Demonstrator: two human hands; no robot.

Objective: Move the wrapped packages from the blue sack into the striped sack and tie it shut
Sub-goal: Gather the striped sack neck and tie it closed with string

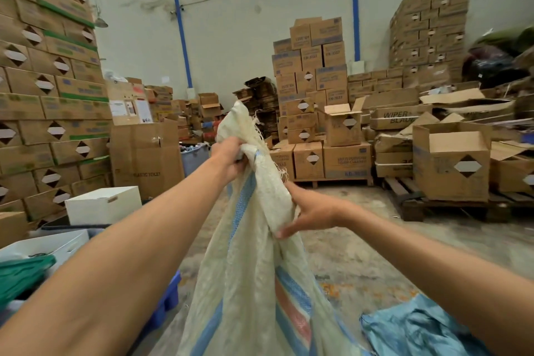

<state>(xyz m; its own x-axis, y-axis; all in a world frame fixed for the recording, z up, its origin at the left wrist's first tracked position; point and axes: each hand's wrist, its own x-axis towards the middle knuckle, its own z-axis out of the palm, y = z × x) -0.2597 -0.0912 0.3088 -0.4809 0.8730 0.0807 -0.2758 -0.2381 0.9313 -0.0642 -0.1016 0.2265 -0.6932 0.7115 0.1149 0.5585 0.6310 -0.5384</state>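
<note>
While the striped sack (254, 277) is standing up in the middle, between the two arms, both hands are holding its bunched top; the left hand (231, 157) is gripping the neck high up with curled fingers, and the frayed end of the cloth is sticking up above that fist; the right hand (310, 212) is lower down, pinching a fold of the cloth between thumb and fingers; the sack is looking full and is hanging wide at the bottom, with blue and red stripes running down it; the blue sack (419, 326) is lying crumpled and flat on the floor (361, 254), low on the right, just beside the striped one; a white box (102, 204) is sitting on the left; brown cardboard boxes (312, 95) are piling up along the wall behind.
</note>
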